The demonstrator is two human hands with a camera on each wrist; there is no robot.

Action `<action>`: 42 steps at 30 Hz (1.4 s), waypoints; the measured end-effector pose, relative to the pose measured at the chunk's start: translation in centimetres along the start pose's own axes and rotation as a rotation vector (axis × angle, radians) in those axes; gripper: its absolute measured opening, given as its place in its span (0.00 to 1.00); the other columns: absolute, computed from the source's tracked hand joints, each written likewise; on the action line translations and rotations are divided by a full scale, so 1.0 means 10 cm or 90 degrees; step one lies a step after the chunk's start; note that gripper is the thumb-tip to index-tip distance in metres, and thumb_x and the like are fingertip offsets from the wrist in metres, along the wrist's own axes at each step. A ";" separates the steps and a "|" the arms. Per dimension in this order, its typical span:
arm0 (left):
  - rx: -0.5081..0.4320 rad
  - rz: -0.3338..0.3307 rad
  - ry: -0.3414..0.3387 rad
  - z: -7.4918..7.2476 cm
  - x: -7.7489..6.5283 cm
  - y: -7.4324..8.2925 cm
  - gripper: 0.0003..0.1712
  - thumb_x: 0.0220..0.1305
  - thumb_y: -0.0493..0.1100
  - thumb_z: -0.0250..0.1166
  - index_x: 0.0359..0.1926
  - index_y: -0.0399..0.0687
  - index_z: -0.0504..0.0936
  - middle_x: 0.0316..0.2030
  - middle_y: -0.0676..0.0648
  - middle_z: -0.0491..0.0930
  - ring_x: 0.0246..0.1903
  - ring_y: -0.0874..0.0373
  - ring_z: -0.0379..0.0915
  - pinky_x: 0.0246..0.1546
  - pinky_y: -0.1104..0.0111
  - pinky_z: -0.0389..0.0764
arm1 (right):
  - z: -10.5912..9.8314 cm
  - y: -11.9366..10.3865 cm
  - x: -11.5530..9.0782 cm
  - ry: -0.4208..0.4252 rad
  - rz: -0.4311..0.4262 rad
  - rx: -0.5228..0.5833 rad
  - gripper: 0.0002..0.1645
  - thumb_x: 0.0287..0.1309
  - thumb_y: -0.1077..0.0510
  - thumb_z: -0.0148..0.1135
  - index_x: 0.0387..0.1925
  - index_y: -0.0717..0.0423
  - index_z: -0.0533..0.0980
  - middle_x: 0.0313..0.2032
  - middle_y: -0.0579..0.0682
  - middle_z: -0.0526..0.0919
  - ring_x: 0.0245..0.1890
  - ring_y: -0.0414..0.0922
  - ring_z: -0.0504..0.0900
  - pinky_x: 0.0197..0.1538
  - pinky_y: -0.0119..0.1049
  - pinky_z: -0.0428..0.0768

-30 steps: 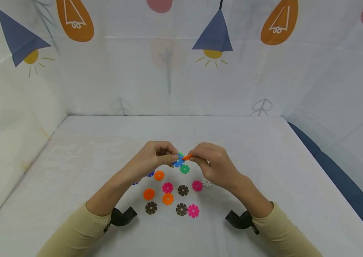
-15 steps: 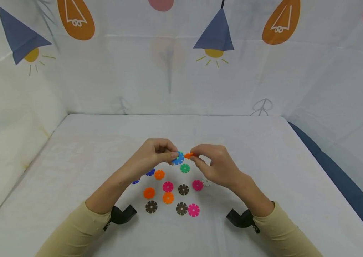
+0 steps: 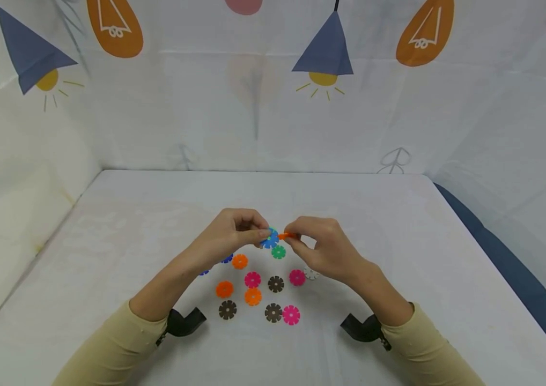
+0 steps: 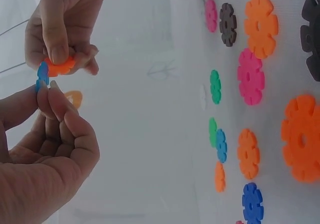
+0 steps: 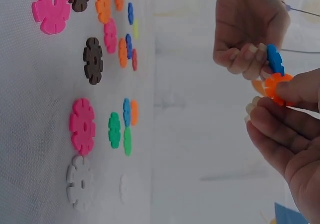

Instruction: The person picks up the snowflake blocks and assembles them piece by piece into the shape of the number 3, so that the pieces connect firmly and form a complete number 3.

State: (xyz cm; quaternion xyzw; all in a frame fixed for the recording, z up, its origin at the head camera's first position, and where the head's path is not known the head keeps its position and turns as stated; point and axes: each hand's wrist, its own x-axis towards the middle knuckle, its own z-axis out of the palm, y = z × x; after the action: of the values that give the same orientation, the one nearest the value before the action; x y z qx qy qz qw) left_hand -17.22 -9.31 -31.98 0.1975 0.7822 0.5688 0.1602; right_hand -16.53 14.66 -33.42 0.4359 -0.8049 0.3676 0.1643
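Note:
In the head view my left hand (image 3: 234,231) pinches a blue notched plastic disc (image 3: 270,239) between thumb and fingers, its face turned to the camera. My right hand (image 3: 323,247) pinches an orange notched disc (image 4: 62,67) edge-on beside it. Both discs are held up above the table. Their rims meet at the notches in the wrist views, with the blue disc (image 5: 275,60) and the orange one at an angle to each other. Fingertips cover part of each disc. Just below the hands lies a green disc (image 3: 278,252) on the table.
Several loose discs lie flat on the white table (image 3: 123,236), among them pink (image 3: 291,315), dark brown (image 3: 227,310), orange (image 3: 224,289) and white (image 3: 311,274) ones. Dark blue discs (image 3: 204,272) show partly behind the left forearm. White printed cloth (image 3: 205,107) surrounds the table.
The orange disc overlapped the blue one a second ago, then stood slightly to its right. Now it lies edge-on at the blue rim again. Both hands shifted only slightly, still holding their discs.

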 end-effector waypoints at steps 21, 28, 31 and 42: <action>0.075 0.027 0.062 0.11 0.02 0.00 0.05 0.66 0.41 0.66 0.35 0.44 0.84 0.26 0.47 0.83 0.29 0.55 0.81 0.37 0.62 0.80 | 0.04 -0.04 0.02 0.021 -0.064 -0.063 0.01 0.58 0.67 0.68 0.33 0.63 0.83 0.27 0.49 0.85 0.27 0.39 0.81 0.35 0.25 0.82; 0.077 0.018 0.069 0.14 0.03 -0.01 0.04 0.66 0.40 0.66 0.34 0.45 0.84 0.26 0.46 0.83 0.28 0.54 0.79 0.32 0.66 0.77 | 0.07 -0.08 0.01 0.024 -0.075 -0.112 0.06 0.50 0.71 0.71 0.32 0.62 0.83 0.26 0.50 0.85 0.25 0.40 0.82 0.34 0.24 0.82; 0.075 0.015 0.069 0.15 0.04 -0.02 0.04 0.66 0.40 0.66 0.34 0.45 0.84 0.26 0.46 0.83 0.29 0.54 0.79 0.32 0.65 0.78 | 0.08 -0.08 0.00 0.032 -0.079 -0.119 0.06 0.49 0.72 0.71 0.31 0.63 0.83 0.25 0.50 0.85 0.25 0.39 0.81 0.33 0.24 0.82; 0.070 0.009 0.073 0.14 0.04 -0.03 0.04 0.66 0.41 0.65 0.34 0.46 0.84 0.26 0.46 0.83 0.29 0.54 0.80 0.34 0.64 0.79 | 0.10 -0.09 0.01 0.031 -0.081 -0.134 0.06 0.50 0.71 0.71 0.32 0.63 0.82 0.25 0.49 0.84 0.24 0.39 0.79 0.33 0.23 0.81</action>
State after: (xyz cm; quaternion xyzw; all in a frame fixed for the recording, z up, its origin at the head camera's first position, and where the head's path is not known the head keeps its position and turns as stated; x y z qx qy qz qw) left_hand -16.92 -8.04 -32.76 0.1784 0.8186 0.5366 0.1002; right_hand -15.83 13.52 -33.64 0.4576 -0.8055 0.2804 0.2514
